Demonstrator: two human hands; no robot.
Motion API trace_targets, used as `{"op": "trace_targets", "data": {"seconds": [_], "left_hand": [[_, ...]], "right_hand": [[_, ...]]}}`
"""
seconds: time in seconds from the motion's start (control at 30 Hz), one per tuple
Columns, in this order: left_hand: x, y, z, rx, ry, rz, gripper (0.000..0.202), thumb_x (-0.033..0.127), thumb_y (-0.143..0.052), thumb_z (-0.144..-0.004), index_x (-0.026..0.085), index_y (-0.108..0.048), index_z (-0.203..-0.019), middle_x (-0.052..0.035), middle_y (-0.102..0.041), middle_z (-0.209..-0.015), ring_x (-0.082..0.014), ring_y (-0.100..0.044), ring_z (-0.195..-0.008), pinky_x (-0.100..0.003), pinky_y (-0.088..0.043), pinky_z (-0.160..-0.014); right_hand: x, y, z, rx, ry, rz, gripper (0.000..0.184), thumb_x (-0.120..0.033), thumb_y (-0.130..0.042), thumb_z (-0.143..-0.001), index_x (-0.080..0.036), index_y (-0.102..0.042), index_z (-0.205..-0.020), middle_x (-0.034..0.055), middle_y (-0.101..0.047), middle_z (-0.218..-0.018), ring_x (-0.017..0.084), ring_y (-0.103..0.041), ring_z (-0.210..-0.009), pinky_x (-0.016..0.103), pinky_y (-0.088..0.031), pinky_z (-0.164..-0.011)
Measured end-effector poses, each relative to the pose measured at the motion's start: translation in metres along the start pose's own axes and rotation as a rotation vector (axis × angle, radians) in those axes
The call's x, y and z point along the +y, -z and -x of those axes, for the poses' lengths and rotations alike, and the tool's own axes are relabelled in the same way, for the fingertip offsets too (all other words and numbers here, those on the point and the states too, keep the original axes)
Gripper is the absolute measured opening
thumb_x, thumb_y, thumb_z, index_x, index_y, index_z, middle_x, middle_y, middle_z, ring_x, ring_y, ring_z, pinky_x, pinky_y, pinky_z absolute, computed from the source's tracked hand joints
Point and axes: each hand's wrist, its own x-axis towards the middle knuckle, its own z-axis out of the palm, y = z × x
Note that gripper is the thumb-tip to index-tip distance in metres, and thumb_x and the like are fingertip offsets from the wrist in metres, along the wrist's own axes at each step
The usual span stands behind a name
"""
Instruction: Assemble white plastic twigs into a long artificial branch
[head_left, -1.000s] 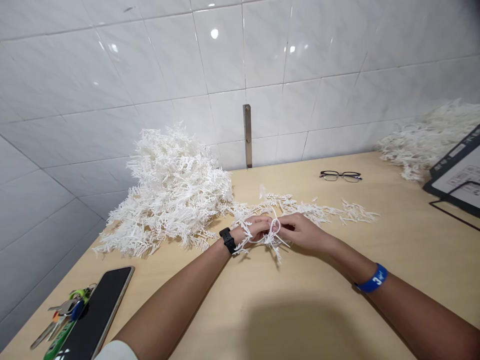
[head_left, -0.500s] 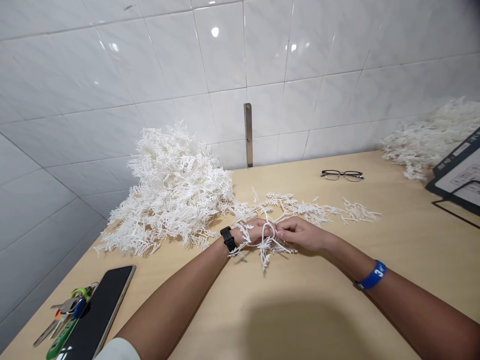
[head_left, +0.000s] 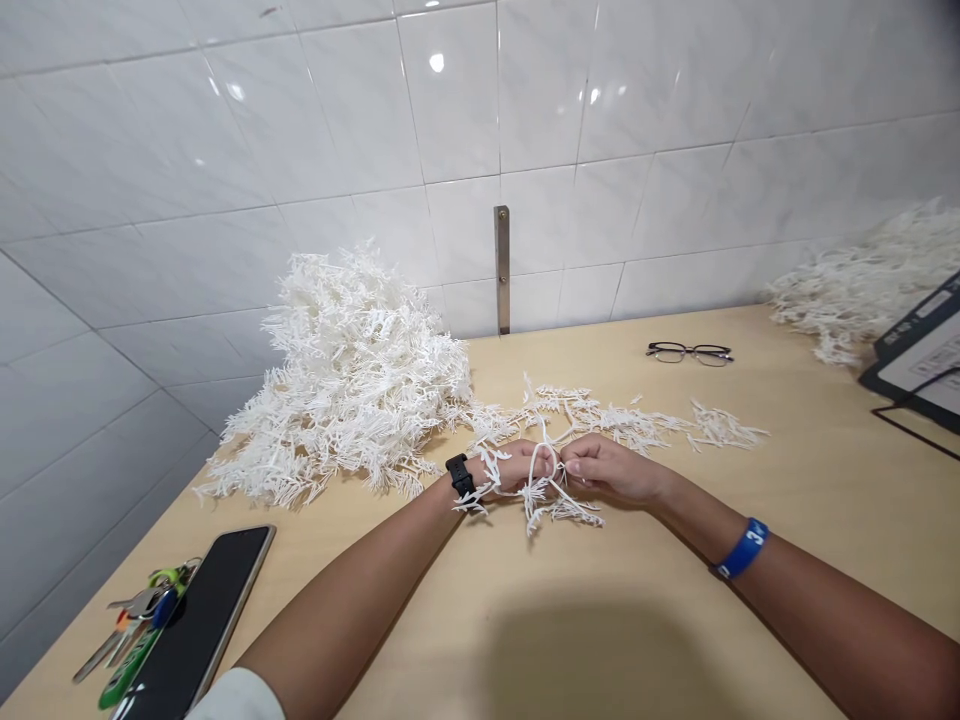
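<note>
Between my two hands is a white artificial plant branch [head_left: 537, 490], its thin stem looped and its feathery leaf tips spreading over my left wrist and the table. My left hand [head_left: 517, 464], with a black watch at the wrist, is closed on the stem, partly hidden behind it. From the right, my right hand [head_left: 616, 470] pinches a thin part of the same branch between thumb and fingertips, close beside the left fingers. More white sprigs [head_left: 630, 425] lie loose just behind the hands.
A tall heap of white artificial branches [head_left: 352, 390] stands at left, another pile [head_left: 862, 280] at far right. Eyeglasses [head_left: 690, 353] lie near the wall. A phone [head_left: 199, 620] and keys [head_left: 142, 615] sit front left. A dark-framed panel [head_left: 919, 350] with a cable stands at right.
My right hand has drawn slightly away from the left, and a small tip of the branch now shows between them. The whole view has shifted a little.
</note>
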Motion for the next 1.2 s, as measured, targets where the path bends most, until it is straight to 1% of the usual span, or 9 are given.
{"op": "trace_targets", "data": {"seconds": [0.1, 0.2, 0.4, 0.53, 0.6, 0.8, 0.97, 1.07, 1.2], "left_hand": [[0.001, -0.001, -0.001, -0.003, -0.038, -0.003, 0.030, 0.037, -0.072, -0.066, 0.015, -0.052, -0.060, 0.0009, -0.052, -0.053, -0.0100, -0.047, -0.050, -0.024, -0.035, -0.051], [0.002, -0.001, -0.003, 0.099, -0.086, 0.076, 0.034, 0.040, -0.074, -0.063, 0.015, -0.051, -0.060, 0.0007, -0.052, -0.054, -0.0102, -0.048, -0.051, -0.025, -0.038, -0.053], [0.010, -0.008, -0.001, 0.172, -0.108, 0.131, 0.038, 0.043, -0.077, -0.067, 0.014, -0.054, -0.065, -0.0006, -0.054, -0.061, -0.0095, -0.049, -0.055, -0.025, -0.036, -0.056], [0.014, -0.012, 0.002, 0.208, -0.135, 0.153, 0.034, 0.039, -0.077, -0.067, 0.015, -0.054, -0.066, -0.0006, -0.054, -0.061, -0.0104, -0.050, -0.057, -0.026, -0.036, -0.058], [0.014, -0.013, 0.002, 0.221, -0.134, 0.151, 0.033, 0.039, -0.075, -0.068, 0.016, -0.051, -0.066, -0.0003, -0.053, -0.060, -0.0113, -0.050, -0.057, -0.026, -0.036, -0.057], [0.011, -0.008, 0.000, 0.267, -0.159, 0.110, 0.032, 0.044, -0.065, -0.077, 0.018, -0.046, -0.071, 0.0019, -0.052, -0.057, -0.0112, -0.048, -0.053, -0.026, -0.037, -0.057], [0.010, -0.006, 0.000, 0.345, -0.229, 0.014, 0.027, 0.040, -0.056, -0.084, 0.018, -0.047, -0.071, 0.0027, -0.049, -0.055, -0.0094, -0.044, -0.049, -0.024, -0.033, -0.053], [0.011, -0.009, 0.000, 0.371, -0.237, 0.008, 0.025, 0.038, -0.057, -0.083, 0.018, -0.047, -0.072, 0.0028, -0.050, -0.055, -0.0095, -0.044, -0.048, -0.024, -0.035, -0.053], [0.013, -0.014, 0.000, 0.384, -0.188, 0.039, 0.029, 0.041, -0.064, -0.078, 0.018, -0.047, -0.073, 0.0036, -0.049, -0.057, -0.0094, -0.045, -0.049, -0.023, -0.035, -0.051]], "right_hand": [[-0.013, 0.004, 0.004, 0.140, 0.124, -0.047, 0.045, -0.046, -0.065, -0.082, -0.020, -0.041, -0.054, -0.0054, -0.036, -0.048, 0.009, -0.028, -0.046, 0.026, -0.024, -0.049], [-0.029, 0.014, 0.008, 0.339, 0.231, 0.044, 0.044, -0.047, -0.060, -0.085, -0.021, -0.041, -0.056, -0.0034, -0.039, -0.051, 0.012, -0.032, -0.050, 0.028, -0.028, -0.053], [-0.023, 0.031, 0.004, 0.761, 0.049, 0.578, 0.054, -0.055, -0.061, -0.081, -0.021, -0.030, -0.052, -0.0053, -0.024, -0.053, 0.010, -0.022, -0.051, 0.027, -0.018, -0.050], [-0.017, 0.025, 0.003, 0.879, 0.008, 0.726, 0.055, -0.058, -0.052, -0.086, -0.022, -0.026, -0.054, -0.0044, -0.022, -0.053, 0.010, -0.023, -0.052, 0.027, -0.017, -0.049], [-0.019, 0.018, 0.004, 0.867, 0.068, 0.729, 0.052, -0.057, -0.045, -0.090, -0.021, -0.027, -0.056, -0.0039, -0.024, -0.054, 0.011, -0.025, -0.052, 0.027, -0.019, -0.049], [-0.026, -0.008, 0.007, 0.645, 0.224, 0.842, 0.042, -0.043, -0.044, -0.094, -0.019, -0.037, -0.059, -0.0032, -0.034, -0.058, 0.011, -0.033, -0.055, 0.026, -0.028, -0.053], [-0.021, -0.011, 0.011, 0.569, 0.346, 0.917, 0.031, -0.036, -0.047, -0.092, -0.019, -0.050, -0.067, -0.0018, -0.047, -0.060, 0.012, -0.042, -0.056, 0.026, -0.033, -0.055], [-0.018, -0.007, 0.012, 0.487, 0.375, 0.907, 0.018, -0.038, -0.058, -0.087, -0.020, -0.058, -0.085, -0.0025, -0.050, -0.063, 0.013, -0.044, -0.056, 0.026, -0.036, -0.055], [-0.017, -0.012, 0.009, 0.510, 0.334, 0.922, 0.038, -0.038, -0.065, -0.084, -0.023, -0.059, -0.119, -0.0007, -0.058, -0.072, 0.014, -0.050, -0.060, 0.027, -0.041, -0.059]]}}
